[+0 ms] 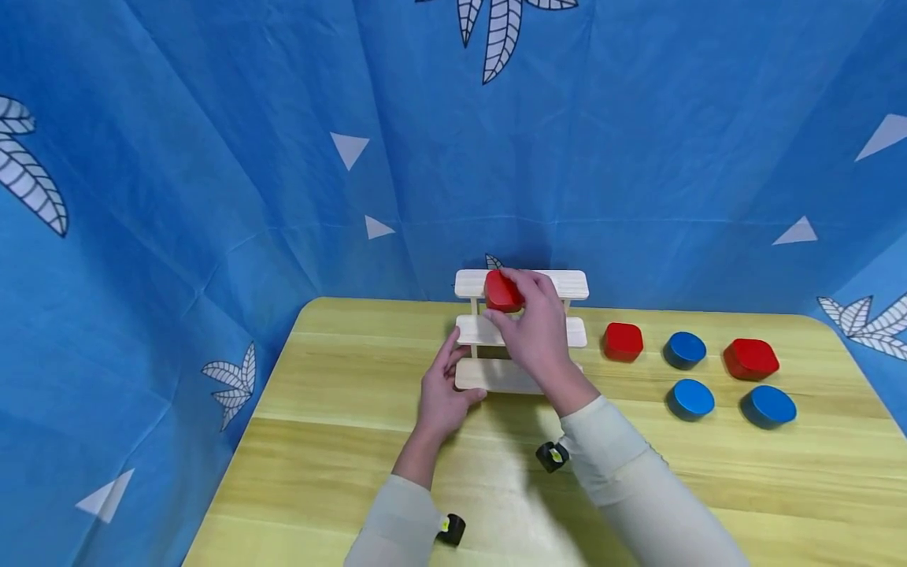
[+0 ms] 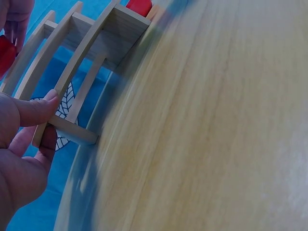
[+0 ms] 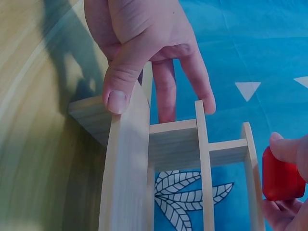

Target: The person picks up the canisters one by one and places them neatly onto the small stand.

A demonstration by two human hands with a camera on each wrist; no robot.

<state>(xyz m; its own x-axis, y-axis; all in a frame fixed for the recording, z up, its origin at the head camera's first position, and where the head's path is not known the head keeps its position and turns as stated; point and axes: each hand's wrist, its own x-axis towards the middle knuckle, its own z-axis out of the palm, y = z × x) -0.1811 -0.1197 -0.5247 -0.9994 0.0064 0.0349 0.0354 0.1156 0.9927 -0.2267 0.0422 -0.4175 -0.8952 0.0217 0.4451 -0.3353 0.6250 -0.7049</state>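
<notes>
A small three-tier wooden shelf (image 1: 499,376) of pale planks stands at the table's back edge. My left hand (image 1: 445,398) grips its left end, thumb on the front of the lowest plank and fingers behind, clear in the left wrist view. My right hand (image 1: 536,327) pinches a red rounded-square block (image 1: 501,291) between thumb and fingers, in front of the top plank. In the right wrist view the same red block (image 3: 281,178) is beside the uppermost plank; whether it touches the wood I cannot tell.
To the shelf's right on the wooden table (image 1: 319,465) lie a red block (image 1: 623,342), another red block (image 1: 751,359), and three round blue blocks, one a blue disc (image 1: 684,350) at the back. A blue patterned cloth (image 1: 283,157) hangs behind the table.
</notes>
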